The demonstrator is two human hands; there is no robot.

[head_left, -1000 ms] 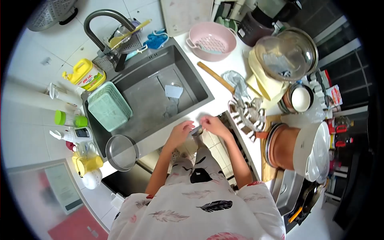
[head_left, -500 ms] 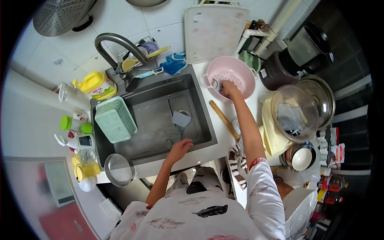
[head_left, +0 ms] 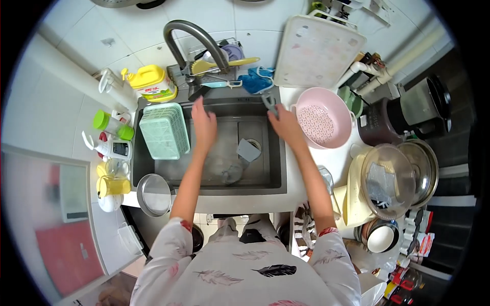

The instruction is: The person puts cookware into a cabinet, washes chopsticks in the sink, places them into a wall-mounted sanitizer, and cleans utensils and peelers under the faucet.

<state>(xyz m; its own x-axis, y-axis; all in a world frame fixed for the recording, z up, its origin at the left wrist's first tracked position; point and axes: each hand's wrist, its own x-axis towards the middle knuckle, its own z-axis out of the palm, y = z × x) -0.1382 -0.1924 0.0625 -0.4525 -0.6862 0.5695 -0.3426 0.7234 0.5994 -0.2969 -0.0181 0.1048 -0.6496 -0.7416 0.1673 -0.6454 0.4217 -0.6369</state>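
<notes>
Tool (head_left: 269, 101) sits clamped in fingers of right hand (head_left: 284, 123); grip firmly, clear of sink (head_left: 279, 171). Left hand (head_left: 205, 126): fingers apart.

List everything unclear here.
Head view: the lower end of the grey tool, hidden by the right hand.
Head view: part of the drain, covered by a flat grey piece.
Head view: the metal item at upper left, cut by the top edge.
Head view: whether the left hand touches the black tap part; they overlap.
</notes>
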